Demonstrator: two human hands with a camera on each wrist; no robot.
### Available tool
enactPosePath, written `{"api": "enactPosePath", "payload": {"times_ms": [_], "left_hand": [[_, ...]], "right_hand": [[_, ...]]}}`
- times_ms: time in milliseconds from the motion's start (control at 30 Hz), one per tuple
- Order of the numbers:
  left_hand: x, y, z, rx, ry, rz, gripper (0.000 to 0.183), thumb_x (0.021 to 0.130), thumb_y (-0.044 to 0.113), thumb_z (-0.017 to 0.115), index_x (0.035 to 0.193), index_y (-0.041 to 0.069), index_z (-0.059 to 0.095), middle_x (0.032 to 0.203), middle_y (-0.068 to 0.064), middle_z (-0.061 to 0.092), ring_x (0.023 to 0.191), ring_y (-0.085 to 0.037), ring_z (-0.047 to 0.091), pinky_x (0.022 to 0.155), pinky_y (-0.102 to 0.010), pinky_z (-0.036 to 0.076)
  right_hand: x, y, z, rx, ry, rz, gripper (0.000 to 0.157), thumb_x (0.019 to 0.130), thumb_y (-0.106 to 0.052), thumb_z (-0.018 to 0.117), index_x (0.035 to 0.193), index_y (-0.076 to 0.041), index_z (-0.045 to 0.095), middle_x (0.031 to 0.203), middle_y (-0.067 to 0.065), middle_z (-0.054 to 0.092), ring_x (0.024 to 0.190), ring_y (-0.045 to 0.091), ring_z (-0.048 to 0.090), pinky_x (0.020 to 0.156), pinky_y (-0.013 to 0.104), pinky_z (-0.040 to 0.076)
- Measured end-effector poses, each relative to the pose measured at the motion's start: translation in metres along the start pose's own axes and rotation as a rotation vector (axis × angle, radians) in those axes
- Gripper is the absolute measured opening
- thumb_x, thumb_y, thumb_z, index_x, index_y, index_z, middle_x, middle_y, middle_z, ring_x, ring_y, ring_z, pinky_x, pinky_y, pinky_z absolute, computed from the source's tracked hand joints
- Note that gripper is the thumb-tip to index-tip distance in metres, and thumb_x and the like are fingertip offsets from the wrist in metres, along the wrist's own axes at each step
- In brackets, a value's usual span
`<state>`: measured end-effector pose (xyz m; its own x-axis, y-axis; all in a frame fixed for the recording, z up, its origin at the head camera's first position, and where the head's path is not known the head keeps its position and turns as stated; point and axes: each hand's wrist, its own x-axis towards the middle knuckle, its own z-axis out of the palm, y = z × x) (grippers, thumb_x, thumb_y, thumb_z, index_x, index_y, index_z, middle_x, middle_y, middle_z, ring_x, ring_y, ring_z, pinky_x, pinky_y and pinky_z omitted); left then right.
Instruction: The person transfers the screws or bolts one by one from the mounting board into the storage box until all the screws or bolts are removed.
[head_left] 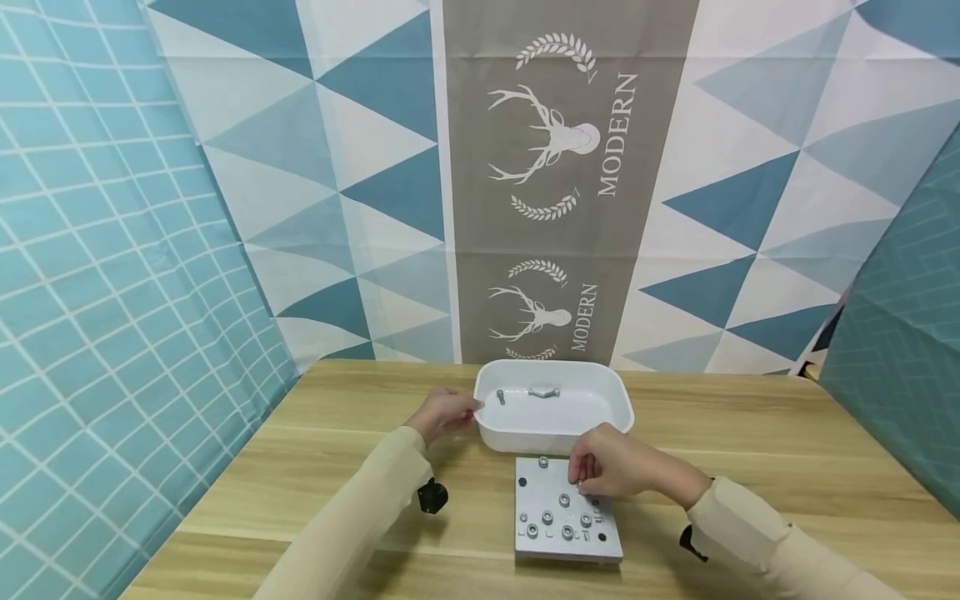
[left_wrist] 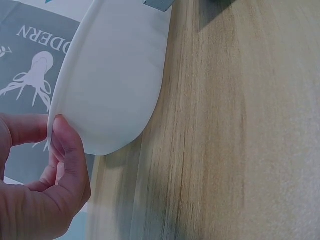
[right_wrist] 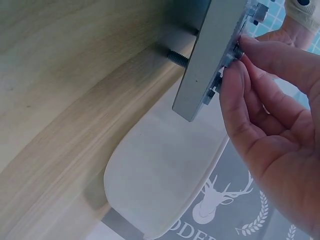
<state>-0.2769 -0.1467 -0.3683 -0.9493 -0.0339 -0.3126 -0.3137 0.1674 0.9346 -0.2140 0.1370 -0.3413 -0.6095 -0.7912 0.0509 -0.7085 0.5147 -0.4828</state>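
My left hand (head_left: 444, 410) pinches the left rim of a white plastic tray (head_left: 517, 437), thumb and fingers on either side of the wall in the left wrist view. Just in front of the tray lies a thick metal plate (head_left: 531, 546) with several socket-head bolts (head_left: 567, 532) standing in its holes. Over the plate's upper right part, my right hand (head_left: 611, 460) pinches a small bolt (right_wrist: 238, 50) by its head, close against the plate's face. My fingers mostly cover that bolt. In the right wrist view, a threaded shank (right_wrist: 177, 58) sticks out beneath the plate.
Inside the tray lie a few loose bolts (head_left: 501, 397). Everything rests on a wooden table (head_left: 360, 417). A patterned cloth (head_left: 375, 167) hangs behind it, and a blue checked cloth (head_left: 112, 250) borders the left side.
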Motion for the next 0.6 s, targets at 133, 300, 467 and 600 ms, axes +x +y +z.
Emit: {"api": "enactPosePath", "payload": {"times_ms": [133,300,467,600], "left_hand": [[-0.0005,0.0013,0.0011,0.001,0.005,-0.005,0.022,0.087,0.004,0.065,0.104,-0.010,0.064,0.080,-0.004,0.059,0.067,-0.008,0.057,0.078,-0.024,0.059],[-0.0007,0.0007,0.0001,0.007,0.002,0.000,0.025,0.087,0.004,0.065,0.106,-0.011,0.064,0.081,-0.006,0.060,0.066,-0.008,0.057,0.077,-0.023,0.059],[0.0002,0.0002,0.0002,0.000,0.004,-0.001,0.024,0.086,0.004,0.066,0.105,-0.011,0.064,0.079,-0.005,0.060,0.065,-0.008,0.057,0.073,-0.021,0.058],[0.0003,0.0002,0.0007,-0.006,0.006,0.004,0.023,0.086,0.003,0.066,0.103,-0.011,0.064,0.076,-0.004,0.059,0.065,-0.008,0.056,0.069,-0.018,0.057]], "right_hand": [[-0.0009,-0.0002,0.0008,-0.023,0.007,-0.025,0.012,0.079,-0.001,0.073,0.076,-0.012,0.069,0.070,-0.008,0.063,0.062,-0.007,0.050,0.056,0.012,0.049],[-0.0013,0.0015,0.0017,-0.035,0.016,-0.045,0.013,0.079,-0.002,0.073,0.076,-0.013,0.068,0.072,-0.008,0.064,0.063,-0.007,0.050,0.057,0.012,0.049],[-0.0018,0.0039,0.0024,-0.033,0.008,-0.066,0.011,0.080,-0.002,0.073,0.079,-0.012,0.069,0.073,-0.007,0.065,0.064,-0.007,0.051,0.058,0.012,0.050],[-0.0013,0.0047,0.0030,-0.021,0.004,-0.070,0.010,0.081,-0.003,0.072,0.080,-0.012,0.069,0.074,-0.007,0.065,0.064,-0.007,0.051,0.057,0.012,0.050]]}}
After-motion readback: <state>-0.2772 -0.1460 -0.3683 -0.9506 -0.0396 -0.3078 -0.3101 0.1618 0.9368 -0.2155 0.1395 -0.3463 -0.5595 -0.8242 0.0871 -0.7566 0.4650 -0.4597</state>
